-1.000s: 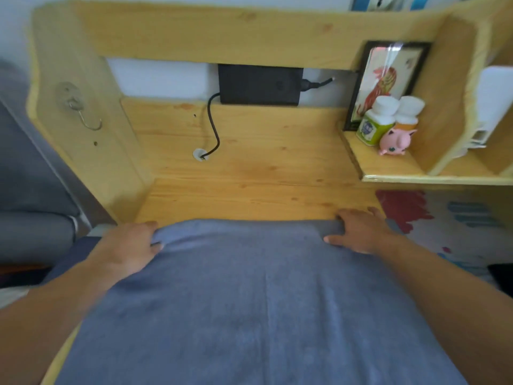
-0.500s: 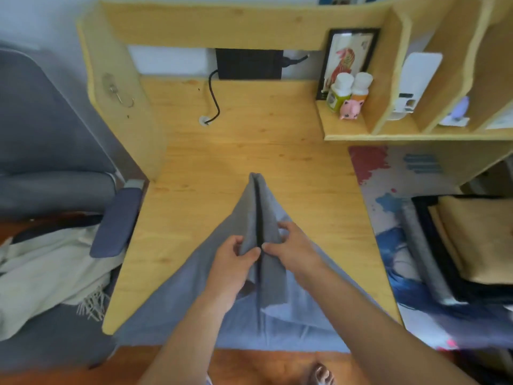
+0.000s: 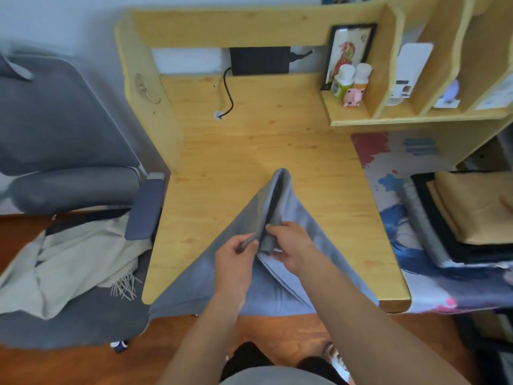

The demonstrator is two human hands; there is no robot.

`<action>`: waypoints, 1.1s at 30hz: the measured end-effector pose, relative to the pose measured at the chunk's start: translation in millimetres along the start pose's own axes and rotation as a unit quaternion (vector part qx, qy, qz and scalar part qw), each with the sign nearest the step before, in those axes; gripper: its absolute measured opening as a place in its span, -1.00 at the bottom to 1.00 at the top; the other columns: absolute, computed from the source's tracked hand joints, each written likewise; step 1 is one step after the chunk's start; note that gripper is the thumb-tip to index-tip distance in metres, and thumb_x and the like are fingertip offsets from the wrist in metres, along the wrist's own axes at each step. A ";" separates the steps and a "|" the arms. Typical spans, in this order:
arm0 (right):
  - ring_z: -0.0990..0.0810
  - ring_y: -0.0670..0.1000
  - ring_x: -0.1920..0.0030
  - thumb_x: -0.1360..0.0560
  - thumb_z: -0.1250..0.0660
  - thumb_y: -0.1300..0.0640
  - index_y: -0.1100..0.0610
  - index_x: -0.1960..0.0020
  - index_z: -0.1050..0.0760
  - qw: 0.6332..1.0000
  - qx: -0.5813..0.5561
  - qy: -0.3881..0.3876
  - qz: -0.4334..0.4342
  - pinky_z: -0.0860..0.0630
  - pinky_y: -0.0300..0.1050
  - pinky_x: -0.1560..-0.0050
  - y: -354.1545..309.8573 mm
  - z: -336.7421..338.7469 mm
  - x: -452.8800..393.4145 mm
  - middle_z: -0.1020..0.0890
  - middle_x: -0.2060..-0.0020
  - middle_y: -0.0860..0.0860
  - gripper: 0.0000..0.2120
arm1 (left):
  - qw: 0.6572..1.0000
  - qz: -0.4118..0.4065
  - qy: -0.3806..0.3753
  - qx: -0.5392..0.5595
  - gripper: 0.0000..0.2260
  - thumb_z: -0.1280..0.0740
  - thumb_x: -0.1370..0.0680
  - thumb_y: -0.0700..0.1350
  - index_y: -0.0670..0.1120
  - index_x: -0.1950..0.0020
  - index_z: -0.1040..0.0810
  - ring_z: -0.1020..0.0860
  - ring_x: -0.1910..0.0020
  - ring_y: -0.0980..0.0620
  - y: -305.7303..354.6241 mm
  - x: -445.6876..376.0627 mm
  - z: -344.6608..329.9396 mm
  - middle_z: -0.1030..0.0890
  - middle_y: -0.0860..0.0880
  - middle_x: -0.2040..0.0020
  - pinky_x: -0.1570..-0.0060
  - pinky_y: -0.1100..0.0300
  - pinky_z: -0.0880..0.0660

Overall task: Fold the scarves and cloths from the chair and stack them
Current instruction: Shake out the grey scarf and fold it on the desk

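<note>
A pale wooden desk [image 3: 249,151] carries a grey cloth [image 3: 305,218], gathered to a peak mid-desk and spilling over the near edge. A printed mat [image 3: 388,162] covers its right side, bearing stacked folded cloths [image 3: 472,215].

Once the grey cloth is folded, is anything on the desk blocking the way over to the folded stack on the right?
Nothing visible does. Both the left hand and right hand pinch the grey cloth at mid-desk; the wooden desk between it and the folded stack is bare, apart from the printed mat lying flat.
</note>
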State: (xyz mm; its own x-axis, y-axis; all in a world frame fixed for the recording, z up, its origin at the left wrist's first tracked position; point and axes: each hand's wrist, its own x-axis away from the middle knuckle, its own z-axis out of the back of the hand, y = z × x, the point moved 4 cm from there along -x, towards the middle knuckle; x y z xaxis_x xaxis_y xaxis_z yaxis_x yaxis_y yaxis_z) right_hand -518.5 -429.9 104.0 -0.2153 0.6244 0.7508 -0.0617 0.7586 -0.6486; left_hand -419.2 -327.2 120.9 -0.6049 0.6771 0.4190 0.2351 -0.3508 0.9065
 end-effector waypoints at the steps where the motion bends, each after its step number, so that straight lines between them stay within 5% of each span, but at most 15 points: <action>1: -0.65 0.10 0.18 -0.58 -0.32 0.28 0.24 -0.06 -0.56 1.000 -0.005 -0.016 -0.018 -0.63 -0.05 0.31 2.5 -5.8 4.8 -0.67 0.13 0.18 -0.92 | 1.000 -0.004 -0.005 -0.003 -0.88 -0.40 -0.61 -0.21 -0.04 -0.03 -0.71 -0.67 0.12 0.19 1.7 2.9 -1.3 -0.74 0.05 0.12 0.14 0.40 -0.52; 7: -0.55 0.03 0.35 -0.57 -0.34 0.27 0.23 0.09 -0.54 0.998 -0.046 0.005 -0.049 -0.60 -0.10 0.35 7.4 -11.0 11.6 -0.56 0.35 0.14 -0.94 | 1.000 0.004 -0.015 0.014 -0.86 -0.38 -0.62 -0.20 -0.01 -0.05 -0.71 -0.70 0.06 0.14 1.6 5.5 3.4 -0.75 0.06 0.09 0.06 0.32 -0.55; 18: -0.64 0.07 0.24 -0.59 -0.31 0.29 0.28 0.06 -0.56 0.995 -0.074 -0.013 -0.064 -0.66 0.03 0.20 10.9 -14.5 20.8 -0.63 0.27 0.16 -0.91 | 0.998 -0.031 -0.051 -0.003 -0.79 -0.32 -0.67 -0.16 0.07 -0.12 -0.72 -0.64 -0.11 0.18 1.2 5.0 2.9 -0.69 0.07 -0.10 -0.16 0.23 -0.53; 23: -0.72 0.19 0.12 -0.57 -0.28 0.33 0.34 0.05 -0.60 0.992 -0.096 -0.027 -0.077 -0.66 0.04 0.22 16.7 -21.2 26.4 -0.67 0.20 0.23 -0.87 | 0.997 -0.059 -0.042 -0.016 -0.84 -0.33 -0.66 -0.11 0.09 -0.14 -0.68 -0.63 -0.11 0.21 1.9 11.1 3.6 -0.60 0.08 -0.14 -0.12 0.28 -0.54; 26: -0.67 0.17 0.24 -0.57 -0.26 0.33 0.36 0.10 -0.59 0.989 -0.112 -0.029 -0.094 -0.64 0.02 0.24 16.6 -22.5 28.6 -0.66 0.30 0.22 -0.84 | 0.993 -0.077 -0.066 -0.061 -0.79 -0.41 -0.61 -0.14 0.08 -0.20 -0.66 -0.61 -0.06 0.21 3.8 13.8 3.5 -0.55 0.04 -0.12 -0.04 0.37 -0.53; 31: -0.67 0.03 0.23 -0.57 -0.34 0.27 0.24 0.05 -0.61 0.989 -0.094 -0.034 -0.113 -0.60 -0.09 0.27 17.6 -20.8 32.4 -0.69 0.27 0.10 -0.92 | 0.997 -0.062 0.009 -0.038 -0.77 -0.39 -0.62 -0.18 0.12 -0.17 -0.68 -0.64 -0.02 -0.05 -8.2 11.1 9.3 -0.54 -0.02 -0.06 -0.11 0.01 -0.61; 33: -0.67 -0.01 0.08 -0.56 -0.38 0.24 0.19 0.00 -0.64 0.989 -0.068 -0.053 -0.124 -0.56 -0.09 0.11 20.8 -20.0 33.7 -0.73 0.21 0.04 -0.93 | 0.998 -0.052 0.044 -0.012 -0.82 -0.37 -0.64 -0.11 0.16 -0.09 -0.68 -0.66 -0.02 -0.02 -8.5 9.3 9.7 -0.60 -0.04 -0.07 -0.04 0.12 -0.60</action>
State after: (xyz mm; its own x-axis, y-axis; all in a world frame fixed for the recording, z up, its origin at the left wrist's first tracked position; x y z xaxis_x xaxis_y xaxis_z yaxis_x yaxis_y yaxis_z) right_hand -507.6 -389.3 118.3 -0.3105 0.3979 0.8633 0.0039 0.9087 -0.4175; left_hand -419.5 -311.7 117.7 -0.6905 0.6512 0.3148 0.1500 -0.2969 0.9431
